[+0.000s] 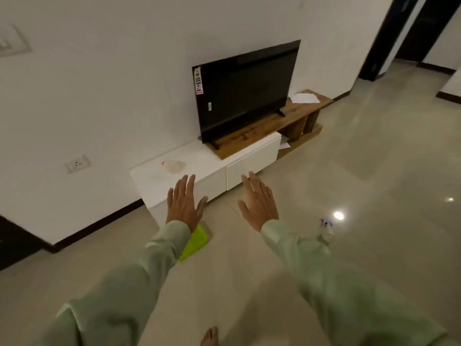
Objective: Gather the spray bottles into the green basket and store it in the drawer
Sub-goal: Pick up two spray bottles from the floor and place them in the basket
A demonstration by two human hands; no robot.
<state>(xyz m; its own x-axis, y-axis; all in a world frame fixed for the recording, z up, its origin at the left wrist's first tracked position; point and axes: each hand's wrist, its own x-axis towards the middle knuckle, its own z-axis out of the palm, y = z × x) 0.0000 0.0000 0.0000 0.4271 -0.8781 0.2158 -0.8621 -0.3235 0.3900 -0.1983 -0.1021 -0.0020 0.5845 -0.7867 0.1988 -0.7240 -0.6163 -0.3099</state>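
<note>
Both arms reach forward in pale green sleeves, the left hand and the right hand spread flat with fingers apart, palms down and holding nothing. This looks like a starting pose, held out ahead of the body before any reaching begins.

The bright green plastic basket sits on the glossy beige tiled floor, just in front of the low white cabinet and partly hidden under the left wrist. Standing there, it is handy both for loading and for the short move into storage.

One clear spray bottle with a blue and red nozzle stands on the floor to the right, well apart from the basket. A second clear bottle with a red cap lies on its side on the white tabletop of the cabinet; it is too blurred to say if it is a sprayer.

The white drawer front appears closed. Nothing seems gathered yet, so I judge the task to be at its very beginning.
</note>
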